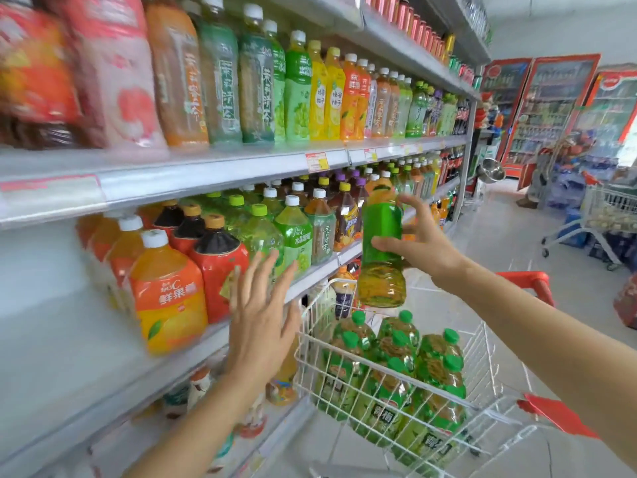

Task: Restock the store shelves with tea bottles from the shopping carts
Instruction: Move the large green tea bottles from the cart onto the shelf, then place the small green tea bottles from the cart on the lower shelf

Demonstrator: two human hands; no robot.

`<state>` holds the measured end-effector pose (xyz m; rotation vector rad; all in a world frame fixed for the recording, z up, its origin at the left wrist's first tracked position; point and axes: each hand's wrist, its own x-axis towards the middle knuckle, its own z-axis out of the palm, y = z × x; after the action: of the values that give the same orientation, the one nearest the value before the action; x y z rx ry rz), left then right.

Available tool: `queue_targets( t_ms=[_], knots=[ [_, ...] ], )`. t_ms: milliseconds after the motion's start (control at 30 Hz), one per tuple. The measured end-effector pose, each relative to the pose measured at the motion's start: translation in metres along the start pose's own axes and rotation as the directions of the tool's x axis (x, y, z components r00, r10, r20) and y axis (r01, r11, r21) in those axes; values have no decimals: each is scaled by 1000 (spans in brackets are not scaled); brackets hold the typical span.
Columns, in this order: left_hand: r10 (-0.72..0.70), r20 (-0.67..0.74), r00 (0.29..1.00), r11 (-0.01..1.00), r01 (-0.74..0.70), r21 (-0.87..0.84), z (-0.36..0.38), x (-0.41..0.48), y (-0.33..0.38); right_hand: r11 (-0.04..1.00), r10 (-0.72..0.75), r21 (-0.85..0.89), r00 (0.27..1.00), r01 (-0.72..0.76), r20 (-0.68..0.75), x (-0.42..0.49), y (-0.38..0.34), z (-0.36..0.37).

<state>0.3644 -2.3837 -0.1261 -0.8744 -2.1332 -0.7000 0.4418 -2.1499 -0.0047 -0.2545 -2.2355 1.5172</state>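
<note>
My right hand (418, 241) grips a large green-labelled tea bottle (382, 243), held upright in the air above the cart and in front of the middle shelf. My left hand (263, 317) is open with fingers spread, just in front of the middle shelf's edge (310, 281), near the red and green bottles there. Below, a white wire shopping cart (344, 343) with red handles holds several more green-capped tea bottles (406, 370). The middle shelf carries big orange, red and green bottles (169, 298).
The upper shelf (224, 163) is packed with smaller drink bottles. A bare stretch of middle shelf lies at left (51, 322). Another loaded cart (606, 215) and drink coolers (548, 108) stand down the aisle at right. A lower shelf holds more bottles (282, 381).
</note>
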Motion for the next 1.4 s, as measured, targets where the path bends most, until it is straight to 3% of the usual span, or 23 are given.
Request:
queue_targets(
  t_ms=[100, 200, 333, 433, 600, 900, 1100, 1267, 1400],
  knots=[
    [-35, -239, 970, 979, 81, 185, -95, 27, -30, 958, -272, 103, 961, 266, 50, -9, -57, 46],
    [-20, -362, 932, 902, 173, 396, -181, 34, -60, 860, -459, 290, 885, 420, 79, -17, -108, 97],
    [-95, -339, 936, 709, 303, 637, -258, 24, -93, 690, -645, 487, 761, 535, 78, -20, -162, 166],
    [-177, -235, 956, 598, 294, 745, -286, 9, -115, 587, -723, 562, 689, 583, 39, -16, -194, 212],
    [-205, -116, 972, 548, 212, 809, -300, -5, -138, 519, -761, 574, 649, 634, -29, -4, -229, 269],
    [-175, -150, 973, 510, 219, 832, -293, -6, -144, 546, -754, 504, 655, 669, -53, 28, -236, 312],
    [-182, -149, 972, 500, 222, 837, -291, -6, -146, 556, -814, 413, 573, 721, 95, 32, -236, 325],
    [-196, -141, 970, 504, 223, 834, -290, -7, -146, 562, -820, 406, 549, 721, 159, 33, -238, 327],
    [-149, -200, 968, 552, 249, 795, -283, -6, -136, 613, -790, 394, 530, 684, 308, 28, -229, 307]
  ],
)
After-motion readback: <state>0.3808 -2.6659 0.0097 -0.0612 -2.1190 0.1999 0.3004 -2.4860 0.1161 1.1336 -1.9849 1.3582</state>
